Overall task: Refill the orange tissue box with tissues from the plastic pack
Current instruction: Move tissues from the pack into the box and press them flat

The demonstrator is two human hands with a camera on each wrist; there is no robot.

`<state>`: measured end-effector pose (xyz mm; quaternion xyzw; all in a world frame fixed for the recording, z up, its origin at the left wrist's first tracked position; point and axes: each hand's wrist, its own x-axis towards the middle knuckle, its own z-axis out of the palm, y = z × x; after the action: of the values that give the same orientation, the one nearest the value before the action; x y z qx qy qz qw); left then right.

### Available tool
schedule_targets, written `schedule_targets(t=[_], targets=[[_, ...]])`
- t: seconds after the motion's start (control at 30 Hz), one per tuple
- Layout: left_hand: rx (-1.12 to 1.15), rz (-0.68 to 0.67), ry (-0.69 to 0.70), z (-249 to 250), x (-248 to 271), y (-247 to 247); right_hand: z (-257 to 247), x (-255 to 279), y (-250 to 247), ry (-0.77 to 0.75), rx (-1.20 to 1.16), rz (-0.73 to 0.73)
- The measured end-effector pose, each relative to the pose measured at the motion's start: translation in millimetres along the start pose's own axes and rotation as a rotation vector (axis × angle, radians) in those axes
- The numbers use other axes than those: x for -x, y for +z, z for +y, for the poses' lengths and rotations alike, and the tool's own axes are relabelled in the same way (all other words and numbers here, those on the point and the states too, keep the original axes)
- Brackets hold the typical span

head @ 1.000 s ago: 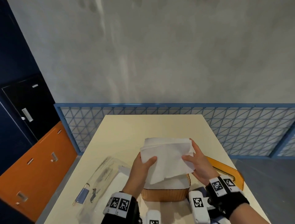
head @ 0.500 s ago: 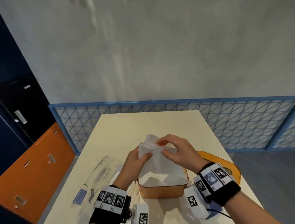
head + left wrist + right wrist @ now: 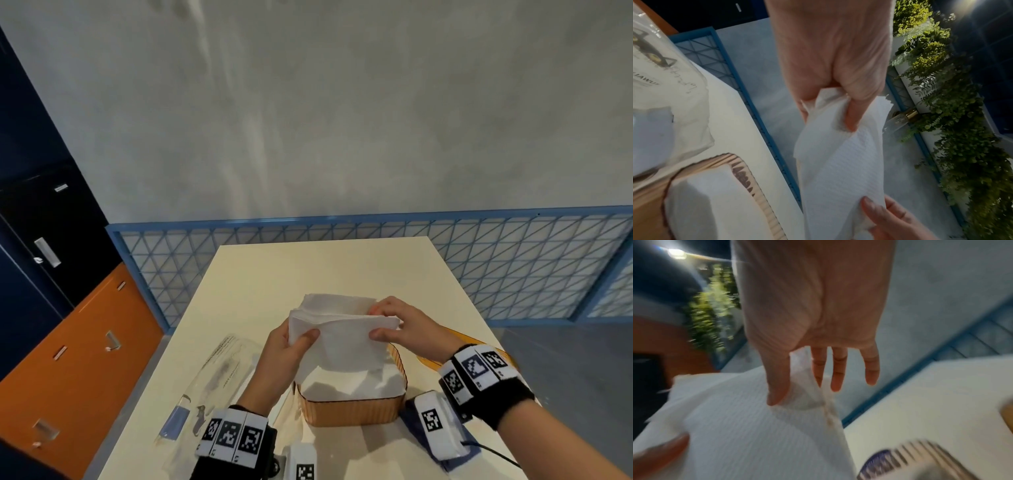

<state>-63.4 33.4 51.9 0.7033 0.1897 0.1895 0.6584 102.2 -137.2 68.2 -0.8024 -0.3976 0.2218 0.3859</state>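
Observation:
A white tissue sheet (image 3: 342, 337) is held up above the orange tissue box (image 3: 352, 407), whose open top shows white tissues inside. My left hand (image 3: 291, 342) pinches the sheet's left edge between thumb and fingers, as the left wrist view confirms for the same tissue (image 3: 844, 162). My right hand (image 3: 394, 325) pinches its right edge; in the right wrist view the thumb and a finger hold the tissue (image 3: 748, 418) while the other fingers stay straight. The clear plastic pack (image 3: 219, 383) lies flattened on the table left of the box.
The cream table (image 3: 325, 267) runs back to a blue lattice rail (image 3: 513, 260). An orange lid (image 3: 507, 358) lies right of the box behind my right wrist. Orange and dark cabinets (image 3: 68, 359) stand at the left.
My right hand has shifted from the top middle of the tissue to its right edge, spreading the sheet wider above the box. The left hand keeps its pinch.

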Motion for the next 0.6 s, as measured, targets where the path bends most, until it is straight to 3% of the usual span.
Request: schedule_targets(t=[0.27, 0.6], targets=[[0.086, 0.014, -0.106, -14.7, 2.1, 7.6, 28.3, -0.4, 19.6, 0.166, -0.767, 0.031], [0.052, 0.015, -0.100, -25.3, -2.6, 15.0, 28.7, -8.6, 22.2, 0.194, -0.739, -0.035]])
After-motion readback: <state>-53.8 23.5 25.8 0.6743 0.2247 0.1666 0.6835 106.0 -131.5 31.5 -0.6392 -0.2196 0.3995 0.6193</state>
